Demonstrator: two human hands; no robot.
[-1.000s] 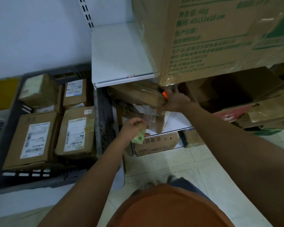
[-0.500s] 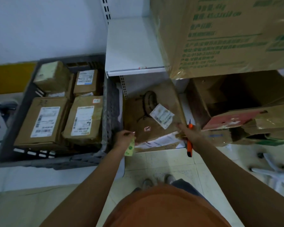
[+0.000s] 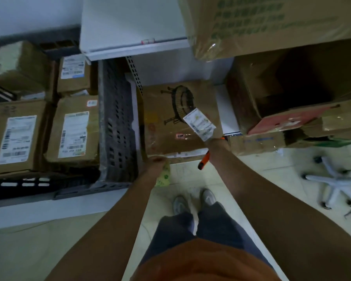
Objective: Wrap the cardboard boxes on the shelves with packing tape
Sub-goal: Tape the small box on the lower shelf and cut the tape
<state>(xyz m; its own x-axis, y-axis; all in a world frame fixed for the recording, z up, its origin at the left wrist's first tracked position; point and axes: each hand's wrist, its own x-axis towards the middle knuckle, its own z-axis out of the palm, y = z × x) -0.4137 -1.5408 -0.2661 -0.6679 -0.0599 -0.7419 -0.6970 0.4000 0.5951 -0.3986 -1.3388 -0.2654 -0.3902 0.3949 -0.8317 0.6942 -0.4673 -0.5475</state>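
A flat cardboard box point(image 3: 170, 126) with a black drawing and a peeling white label point(image 3: 199, 123) lies on the low shelf, its near edge toward me. My left hand point(image 3: 153, 166) grips the box's near left corner and also holds a yellowish roll of packing tape point(image 3: 164, 177). At the box's near right corner, my right hand point(image 3: 216, 144) is closed around an orange box cutter point(image 3: 204, 161) that points down toward the floor.
A dark plastic crate point(image 3: 118, 122) on the left holds several labelled parcels point(image 3: 73, 128). A white shelf point(image 3: 130, 23) and a large printed carton point(image 3: 272, 23) hang overhead. Open cartons point(image 3: 282, 94) crowd the right. A white chair base point(image 3: 334, 181) lies on the tiled floor.
The flat box has been pulled out from under the upper shelf and laid flatter toward me. Both hands have dropped to its near edge, and the view has tilted downward.
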